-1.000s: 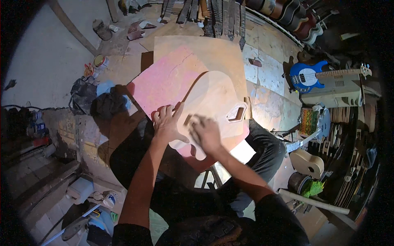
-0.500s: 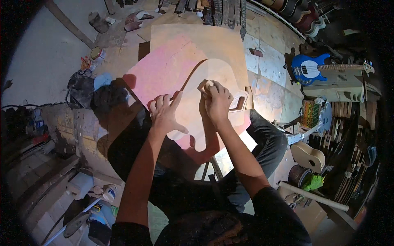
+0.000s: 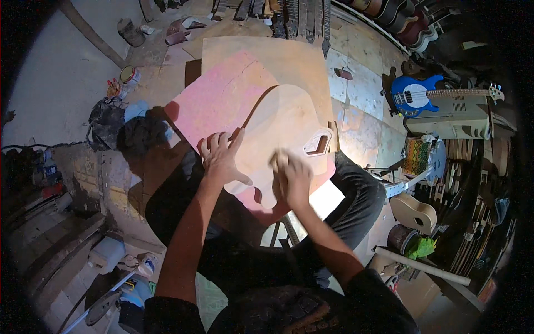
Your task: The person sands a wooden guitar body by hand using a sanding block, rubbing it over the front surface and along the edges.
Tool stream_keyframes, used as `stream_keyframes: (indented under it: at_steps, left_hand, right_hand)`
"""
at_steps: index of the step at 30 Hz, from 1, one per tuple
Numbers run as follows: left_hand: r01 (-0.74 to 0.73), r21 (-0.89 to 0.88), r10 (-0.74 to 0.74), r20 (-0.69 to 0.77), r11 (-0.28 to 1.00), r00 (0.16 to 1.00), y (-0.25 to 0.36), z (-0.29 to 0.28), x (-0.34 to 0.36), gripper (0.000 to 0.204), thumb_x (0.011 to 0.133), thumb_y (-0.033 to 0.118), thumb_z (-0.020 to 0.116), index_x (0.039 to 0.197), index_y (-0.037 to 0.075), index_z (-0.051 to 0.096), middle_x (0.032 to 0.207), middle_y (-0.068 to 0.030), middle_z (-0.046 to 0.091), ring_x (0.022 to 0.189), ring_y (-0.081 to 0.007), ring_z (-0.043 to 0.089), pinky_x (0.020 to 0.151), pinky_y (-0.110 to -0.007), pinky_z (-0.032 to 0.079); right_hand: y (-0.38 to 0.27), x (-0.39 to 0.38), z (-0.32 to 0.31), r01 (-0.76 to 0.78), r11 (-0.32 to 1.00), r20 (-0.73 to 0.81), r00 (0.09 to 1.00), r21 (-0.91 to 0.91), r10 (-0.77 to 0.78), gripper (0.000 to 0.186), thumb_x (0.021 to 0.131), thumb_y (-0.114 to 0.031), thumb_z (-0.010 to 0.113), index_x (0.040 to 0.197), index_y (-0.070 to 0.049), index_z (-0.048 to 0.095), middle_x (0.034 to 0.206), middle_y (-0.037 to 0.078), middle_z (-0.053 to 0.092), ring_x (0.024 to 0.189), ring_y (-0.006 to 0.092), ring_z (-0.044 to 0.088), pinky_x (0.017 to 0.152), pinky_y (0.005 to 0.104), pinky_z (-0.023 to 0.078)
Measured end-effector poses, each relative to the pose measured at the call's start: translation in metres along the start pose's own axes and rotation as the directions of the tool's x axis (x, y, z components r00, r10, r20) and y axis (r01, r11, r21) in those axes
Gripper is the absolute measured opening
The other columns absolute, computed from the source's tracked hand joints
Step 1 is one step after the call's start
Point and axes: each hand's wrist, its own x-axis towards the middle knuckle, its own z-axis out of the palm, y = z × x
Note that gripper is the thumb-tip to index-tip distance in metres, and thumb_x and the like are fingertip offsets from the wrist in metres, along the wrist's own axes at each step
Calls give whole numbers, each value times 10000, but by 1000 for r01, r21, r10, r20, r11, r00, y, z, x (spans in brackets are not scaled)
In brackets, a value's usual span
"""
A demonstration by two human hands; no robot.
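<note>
A pale, unfinished electric guitar body point(image 3: 281, 108) lies flat across my lap, with a dark-edged cavity cut near its right edge. My left hand point(image 3: 221, 161) rests on the body's left edge, thumb and fingers spread. Over the body's lower middle, my right hand point(image 3: 293, 175) is closed on a small tan block point(image 3: 276, 157) pressed to the wood. That hand is smeared by motion, so the block's details are hard to make out. Beneath the guitar body lies a pink board point(image 3: 214, 94).
A larger tan board point(image 3: 300, 58) extends beyond the pink one. At the right are a blue bass guitar point(image 3: 411, 96), an unfinished acoustic guitar body point(image 3: 414, 213) and a long pale tube point(image 3: 423, 265). A paint can point(image 3: 129, 74) and a black bag point(image 3: 105, 123) sit at the left.
My right hand has slid with the small tan block toward me, from the guitar body's upper middle to its lower part. My left hand stays in place on the edge.
</note>
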Motion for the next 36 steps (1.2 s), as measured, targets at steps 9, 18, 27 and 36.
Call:
stream_keyframes:
  at_steps: [9, 18, 27, 36]
  left_hand:
    - [-26, -15, 26, -16, 1000, 1000, 4, 4, 0, 1572, 319, 574, 996, 1684, 235, 295, 1494, -186, 488, 1442, -407, 369, 1187, -658, 187]
    - [-48, -43, 47, -25, 998, 999, 7, 3, 6, 1580, 326, 579, 993, 1688, 206, 283, 1495, -187, 476, 1441, -397, 362, 1191, -639, 180]
    - [-24, 23, 26, -67, 999, 997, 3, 5, 4, 1555, 325, 605, 987, 1676, 238, 310, 1455, -165, 520, 1423, -374, 389, 1161, -600, 223]
    - [-14, -27, 14, -17, 1000, 1000, -1, 0, 1, 1577, 308, 574, 996, 1682, 214, 309, 1502, -217, 484, 1428, -412, 382, 1172, -595, 225]
  right_hand:
    - [0, 87, 3, -54, 997, -81, 995, 51, 58, 335, 1008, -215, 603, 1313, -95, 675, 1446, 165, 622, 1294, 382, 568, 1083, 528, 377]
    - [13, 109, 1, -20, 999, -101, 995, 41, 24, 388, 966, -217, 657, 1341, -120, 663, 1445, 148, 616, 1306, 370, 563, 1090, 556, 350]
    - [13, 48, 3, -35, 998, -32, 999, 44, 37, 331, 964, -270, 711, 1255, -113, 698, 1365, 129, 668, 1289, 361, 592, 1083, 550, 378]
    - [5, -23, -3, 78, 995, -31, 997, 56, -76, 342, 919, -251, 767, 1234, -136, 702, 1384, 107, 662, 1278, 346, 598, 1039, 502, 391]
